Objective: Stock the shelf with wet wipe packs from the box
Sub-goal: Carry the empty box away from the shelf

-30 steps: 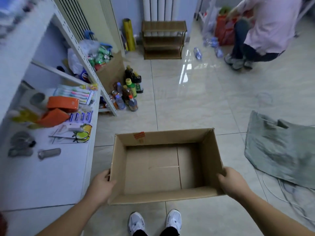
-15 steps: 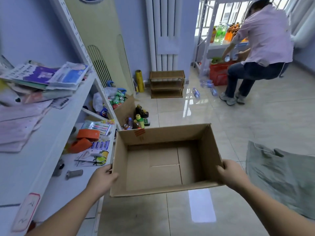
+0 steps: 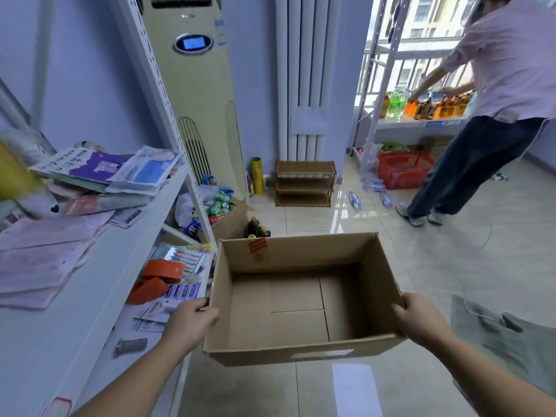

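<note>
An open brown cardboard box (image 3: 304, 257) hangs in the air in front of me, and nothing lies inside it. My left hand (image 3: 191, 322) grips its left wall and my right hand (image 3: 421, 319) grips its right wall. The white shelf unit (image 3: 99, 266) stands at my left, its upper board covered with flat wet wipe packs (image 3: 108, 173) in purple, blue and pink wrappers. The lower board carries orange packs (image 3: 159, 278) and small carded goods.
A tall air conditioner (image 3: 192, 94) stands behind the shelf, with a box of bottles and cans (image 3: 222, 209) at its foot. A small wooden rack (image 3: 304, 183) sits by the wall. Another person (image 3: 487, 115) works at a drinks shelf far right. A grey bag (image 3: 505, 344) lies on the floor.
The box has risen from near the floor to about waist height with both hands still on it. My view has tilted up, bringing the upper shelf board and air conditioner into sight.
</note>
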The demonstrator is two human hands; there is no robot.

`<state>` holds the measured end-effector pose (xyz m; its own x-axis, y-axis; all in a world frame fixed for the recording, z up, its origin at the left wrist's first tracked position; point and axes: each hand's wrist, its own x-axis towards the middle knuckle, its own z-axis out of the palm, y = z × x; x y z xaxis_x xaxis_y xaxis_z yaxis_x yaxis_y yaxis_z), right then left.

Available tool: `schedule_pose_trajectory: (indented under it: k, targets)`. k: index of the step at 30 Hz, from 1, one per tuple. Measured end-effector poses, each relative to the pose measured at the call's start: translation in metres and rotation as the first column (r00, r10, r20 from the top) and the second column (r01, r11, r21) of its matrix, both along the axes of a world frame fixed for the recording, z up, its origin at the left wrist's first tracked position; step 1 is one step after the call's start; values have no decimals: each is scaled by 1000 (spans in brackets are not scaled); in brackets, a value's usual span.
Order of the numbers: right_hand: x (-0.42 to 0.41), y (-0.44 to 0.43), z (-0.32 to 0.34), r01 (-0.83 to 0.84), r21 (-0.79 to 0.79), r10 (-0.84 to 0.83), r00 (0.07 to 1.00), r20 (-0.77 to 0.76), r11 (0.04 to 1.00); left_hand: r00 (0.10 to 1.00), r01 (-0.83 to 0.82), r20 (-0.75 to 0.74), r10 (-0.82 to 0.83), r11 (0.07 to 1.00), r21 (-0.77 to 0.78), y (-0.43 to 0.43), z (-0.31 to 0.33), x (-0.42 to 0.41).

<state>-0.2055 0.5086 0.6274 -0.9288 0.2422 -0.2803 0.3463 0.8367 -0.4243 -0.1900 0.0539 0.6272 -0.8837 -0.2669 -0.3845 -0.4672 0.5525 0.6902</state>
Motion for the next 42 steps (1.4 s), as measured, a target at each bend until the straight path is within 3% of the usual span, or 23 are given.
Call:
schedule_pose_trajectory:
  k: [7, 16, 29, 42]
  targets:
    - [-64, -13, 5, 59, 12, -59, 998, -35, 998, 998, 31, -61, -31, 1000, 0, -5, 11, -82]
    - [-146, 8, 2, 91, -14, -92, 995, -28, 996, 995, 94, -34, -95, 995, -10, 11, 8, -186]
    - [-302, 89, -3, 34, -63, -34, 999, 6, 997, 1000, 11, -18, -11, 1000, -6, 96, 19, -315]
    - [-475, 98, -11, 47, -26, -46, 998, 42, 999, 1000, 25, -17, -24, 997, 77, 100, 7, -477]
